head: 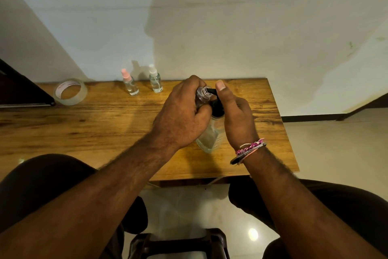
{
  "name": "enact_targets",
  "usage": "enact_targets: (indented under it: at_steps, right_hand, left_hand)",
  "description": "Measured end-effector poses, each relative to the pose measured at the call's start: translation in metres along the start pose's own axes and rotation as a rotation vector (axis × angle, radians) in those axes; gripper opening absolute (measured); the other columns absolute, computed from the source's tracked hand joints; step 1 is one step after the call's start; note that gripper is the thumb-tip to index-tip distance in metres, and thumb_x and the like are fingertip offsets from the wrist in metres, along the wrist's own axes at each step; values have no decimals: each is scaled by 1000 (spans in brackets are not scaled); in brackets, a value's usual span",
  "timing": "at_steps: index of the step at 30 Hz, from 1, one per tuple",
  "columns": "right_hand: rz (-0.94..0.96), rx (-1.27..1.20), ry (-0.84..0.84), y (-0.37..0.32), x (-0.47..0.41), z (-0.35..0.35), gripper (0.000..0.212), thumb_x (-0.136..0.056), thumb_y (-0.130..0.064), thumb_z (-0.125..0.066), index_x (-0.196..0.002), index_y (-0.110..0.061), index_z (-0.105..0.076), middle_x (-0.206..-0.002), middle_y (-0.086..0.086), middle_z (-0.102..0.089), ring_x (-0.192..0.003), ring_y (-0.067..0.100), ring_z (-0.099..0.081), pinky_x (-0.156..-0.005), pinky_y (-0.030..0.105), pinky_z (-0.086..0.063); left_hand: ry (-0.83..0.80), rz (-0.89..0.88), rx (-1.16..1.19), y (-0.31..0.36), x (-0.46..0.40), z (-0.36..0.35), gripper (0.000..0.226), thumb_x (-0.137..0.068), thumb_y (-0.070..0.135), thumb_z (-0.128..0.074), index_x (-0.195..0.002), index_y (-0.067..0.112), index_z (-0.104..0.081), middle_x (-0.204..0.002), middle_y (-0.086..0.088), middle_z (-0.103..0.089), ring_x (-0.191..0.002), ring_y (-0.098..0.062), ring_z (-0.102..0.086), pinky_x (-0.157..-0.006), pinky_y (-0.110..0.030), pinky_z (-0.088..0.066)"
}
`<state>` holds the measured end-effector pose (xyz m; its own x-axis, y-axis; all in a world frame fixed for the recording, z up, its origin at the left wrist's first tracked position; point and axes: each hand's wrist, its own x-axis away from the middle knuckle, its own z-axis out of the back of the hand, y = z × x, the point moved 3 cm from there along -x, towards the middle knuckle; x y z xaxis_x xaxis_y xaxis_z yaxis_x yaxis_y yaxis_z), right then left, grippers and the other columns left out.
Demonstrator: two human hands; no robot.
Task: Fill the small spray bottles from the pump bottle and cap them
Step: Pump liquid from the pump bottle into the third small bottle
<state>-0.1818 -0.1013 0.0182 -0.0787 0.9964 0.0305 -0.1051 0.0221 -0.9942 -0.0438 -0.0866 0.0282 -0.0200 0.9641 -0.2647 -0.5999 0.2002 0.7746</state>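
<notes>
My left hand (pixel 182 112) grips a small clear spray bottle (pixel 203 94) with no cap, its open neck held against the black nozzle of the pump bottle (pixel 211 133). The clear pump bottle stands on the wooden table (pixel 105 124) between my hands. My right hand (pixel 235 116) is curled round the black pump head, thumb raised above it. Two capped small spray bottles stand at the back of the table: one with a pink cap (pixel 129 82) and one with a white cap (pixel 155 79). Both hold clear liquid.
A roll of clear tape (pixel 70 94) lies at the table's back left. A dark object (pixel 19 91) sits at the far left edge. The wall runs right behind the table. A dark stool (pixel 178 244) is below, between my knees.
</notes>
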Motion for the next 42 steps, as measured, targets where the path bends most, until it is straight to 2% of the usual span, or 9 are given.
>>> enact_targets:
  at_steps: [4,10,14,18,25,27,33,38,42]
  right_hand:
    - [-29,-21,-3,1,2,-4,48,-94,-64,-54,-73,-31,-82,-85,16,-77,-75,14,-72,-67,21,-54]
    - [-13,-25,50,4,2,-6,79,-79,-78,-48,-84,-4,-76,-84,32,-68,-80,44,-66,-70,37,-48]
    - [11,-11,60,6,0,-6,87,-81,-76,-48,-84,8,-71,-82,35,-64,-68,31,-59,-66,37,-45]
    - [38,-4,84,9,0,-7,86,-83,-73,-47,-86,10,-70,-83,33,-65,-82,45,-64,-64,44,-50]
    - [74,-46,83,8,1,-5,75,-88,-64,-47,-86,7,-71,-83,30,-66,-73,25,-63,-61,25,-48]
    - [78,-49,75,7,2,-5,76,-89,-64,-47,-87,8,-71,-85,32,-65,-74,30,-63,-62,25,-47]
    - [-23,-17,9,-2,3,-2,63,-93,-64,-51,-87,-8,-78,-87,23,-72,-84,33,-69,-70,32,-53]
    - [-68,-23,-39,-3,2,4,47,-108,-44,-49,-74,-29,-77,-68,-10,-75,-67,-4,-68,-62,10,-49]
    - [-68,-63,-57,-7,5,-2,51,-92,-62,-46,-75,-27,-79,-74,2,-77,-70,0,-70,-62,12,-51]
  left_hand:
    - [-2,-5,10,1,0,0,19,-83,19,-57,-101,21,-52,-90,5,-58,-83,-14,-56,-64,-26,-39]
    - [4,-10,13,0,1,0,19,-82,20,-56,-101,21,-53,-91,6,-58,-85,-15,-56,-66,-25,-39]
    - [5,-4,-7,-3,1,-2,20,-82,22,-56,-102,22,-53,-93,8,-56,-89,-14,-55,-69,-23,-39]
    - [11,-7,-16,-5,1,-3,23,-82,21,-57,-104,20,-54,-98,7,-57,-93,-14,-55,-71,-24,-40]
    - [1,-3,-31,-6,2,-4,24,-86,11,-64,-106,20,-55,-98,10,-55,-93,-12,-54,-72,-20,-39]
    - [-4,-2,-32,-6,2,-4,24,-85,13,-63,-106,21,-55,-98,9,-55,-94,-12,-54,-73,-20,-39]
    - [21,-25,-8,-2,-1,-1,20,-82,18,-58,-102,18,-55,-94,8,-56,-90,-14,-55,-70,-21,-39]
    - [11,-18,-4,-3,-1,-2,20,-84,20,-59,-103,19,-55,-95,7,-58,-91,-15,-56,-71,-24,-41]
    - [11,-17,-8,-2,-1,-1,22,-81,22,-57,-103,21,-53,-94,9,-56,-89,-13,-54,-69,-21,-38]
